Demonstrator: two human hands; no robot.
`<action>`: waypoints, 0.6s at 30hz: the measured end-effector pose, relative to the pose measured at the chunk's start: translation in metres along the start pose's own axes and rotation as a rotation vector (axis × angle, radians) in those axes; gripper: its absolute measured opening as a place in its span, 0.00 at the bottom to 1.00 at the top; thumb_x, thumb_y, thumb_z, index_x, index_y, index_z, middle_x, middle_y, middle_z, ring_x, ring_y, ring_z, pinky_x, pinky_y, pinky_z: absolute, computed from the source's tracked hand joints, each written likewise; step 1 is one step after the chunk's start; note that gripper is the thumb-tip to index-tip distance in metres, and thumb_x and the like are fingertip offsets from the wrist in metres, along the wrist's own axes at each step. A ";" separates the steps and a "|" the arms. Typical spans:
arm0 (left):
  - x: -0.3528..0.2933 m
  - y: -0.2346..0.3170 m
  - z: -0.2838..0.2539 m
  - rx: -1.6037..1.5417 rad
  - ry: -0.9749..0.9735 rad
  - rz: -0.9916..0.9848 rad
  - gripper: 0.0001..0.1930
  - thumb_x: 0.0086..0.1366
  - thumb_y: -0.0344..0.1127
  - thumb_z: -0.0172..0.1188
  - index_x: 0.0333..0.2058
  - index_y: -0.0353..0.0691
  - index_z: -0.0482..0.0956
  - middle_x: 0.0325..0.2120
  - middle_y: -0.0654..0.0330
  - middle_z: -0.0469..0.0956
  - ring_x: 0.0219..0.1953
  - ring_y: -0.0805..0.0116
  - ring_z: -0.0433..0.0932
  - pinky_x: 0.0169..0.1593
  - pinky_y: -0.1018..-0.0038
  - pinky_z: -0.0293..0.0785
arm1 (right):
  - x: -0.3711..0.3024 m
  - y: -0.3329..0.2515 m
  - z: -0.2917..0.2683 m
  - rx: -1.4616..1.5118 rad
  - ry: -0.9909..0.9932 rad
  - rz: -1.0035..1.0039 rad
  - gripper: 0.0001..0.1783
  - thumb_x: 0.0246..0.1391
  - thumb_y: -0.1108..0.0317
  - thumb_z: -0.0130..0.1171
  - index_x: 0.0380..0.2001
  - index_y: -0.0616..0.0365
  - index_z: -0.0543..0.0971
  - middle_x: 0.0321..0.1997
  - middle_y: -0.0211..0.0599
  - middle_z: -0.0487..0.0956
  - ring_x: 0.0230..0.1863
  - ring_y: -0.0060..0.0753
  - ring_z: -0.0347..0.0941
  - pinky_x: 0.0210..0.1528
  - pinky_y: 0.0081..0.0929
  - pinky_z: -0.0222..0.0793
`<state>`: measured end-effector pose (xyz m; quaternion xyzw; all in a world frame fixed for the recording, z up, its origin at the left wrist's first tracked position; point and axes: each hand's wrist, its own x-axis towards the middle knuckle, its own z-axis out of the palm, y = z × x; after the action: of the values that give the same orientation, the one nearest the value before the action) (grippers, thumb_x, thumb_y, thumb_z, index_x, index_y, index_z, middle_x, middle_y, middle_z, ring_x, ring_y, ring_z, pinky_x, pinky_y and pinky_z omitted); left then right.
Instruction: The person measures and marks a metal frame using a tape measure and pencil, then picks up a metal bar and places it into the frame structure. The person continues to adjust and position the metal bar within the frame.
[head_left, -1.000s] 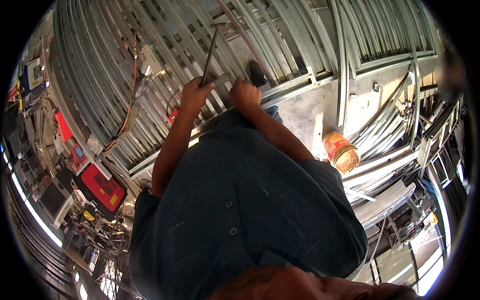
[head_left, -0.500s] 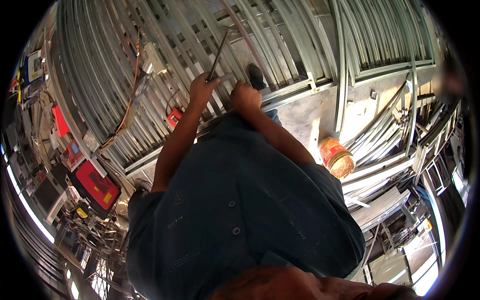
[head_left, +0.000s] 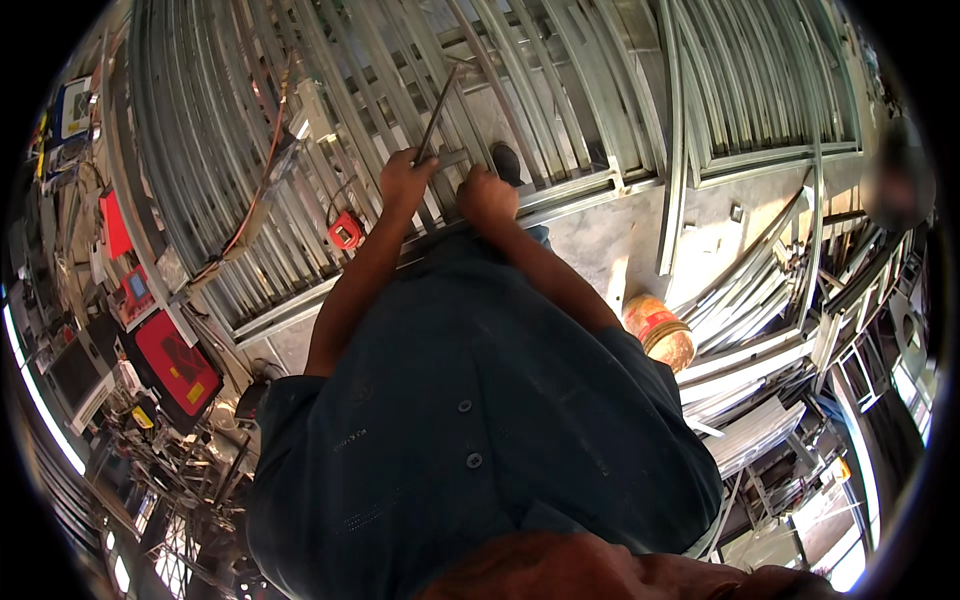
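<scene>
My left hand [head_left: 403, 183] is closed around the lower end of a thin dark metal rod [head_left: 437, 115]. The rod slants up and away to the right over the grey metal bars, and its far end looks bent. A short flat metal piece [head_left: 455, 157] sticks out beside that hand; whether I grip it too is unclear. Just to the right, my right hand [head_left: 487, 197] is curled closed at the near edge of the barred metal frame [head_left: 570, 190]. Its fingers hide whatever may be in them. A small red tool, like a tape measure [head_left: 346, 231], rests on the bars left of my left forearm.
An orange-red bucket [head_left: 660, 334] stands on the floor at right, near stacked metal profiles [head_left: 750, 270]. Another barred frame [head_left: 770, 120] lies far right. A reddish hose [head_left: 262, 175] crosses the bars at left, near a red case [head_left: 175, 365]. A dark shoe [head_left: 505, 163] shows between bars.
The view has shifted slightly, so the surroundings sit a little differently. Both hands stay almost where they were, the left still on the rod and the right still closed.
</scene>
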<state>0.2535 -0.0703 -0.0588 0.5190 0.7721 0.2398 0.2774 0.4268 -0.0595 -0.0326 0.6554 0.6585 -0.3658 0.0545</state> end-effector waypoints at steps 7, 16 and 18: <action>-0.022 0.014 -0.067 -0.044 0.099 -0.081 0.16 0.59 0.44 0.69 0.40 0.39 0.84 0.37 0.49 0.83 0.39 0.47 0.82 0.43 0.60 0.77 | -0.002 0.006 0.007 -0.021 0.022 -0.075 0.16 0.58 0.56 0.54 0.36 0.59 0.76 0.36 0.55 0.84 0.40 0.60 0.82 0.43 0.55 0.78; -0.026 -0.010 -0.115 0.070 0.089 -0.083 0.15 0.62 0.44 0.64 0.39 0.40 0.84 0.37 0.48 0.81 0.43 0.45 0.80 0.45 0.54 0.76 | 0.004 -0.003 -0.006 -0.118 0.374 -0.601 0.14 0.51 0.63 0.63 0.40 0.54 0.74 0.51 0.44 0.73 0.51 0.53 0.73 0.47 0.50 0.74; -0.012 -0.014 -0.110 0.086 0.066 -0.072 0.15 0.62 0.45 0.63 0.39 0.40 0.84 0.39 0.48 0.81 0.43 0.45 0.80 0.46 0.54 0.76 | 0.015 -0.013 -0.015 -0.268 0.406 -0.778 0.14 0.50 0.66 0.60 0.42 0.52 0.76 0.51 0.40 0.72 0.54 0.47 0.70 0.51 0.45 0.72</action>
<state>0.1735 -0.0952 0.0142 0.4940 0.8087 0.2132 0.2376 0.4195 -0.0369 -0.0248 0.4048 0.8946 -0.1349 -0.1329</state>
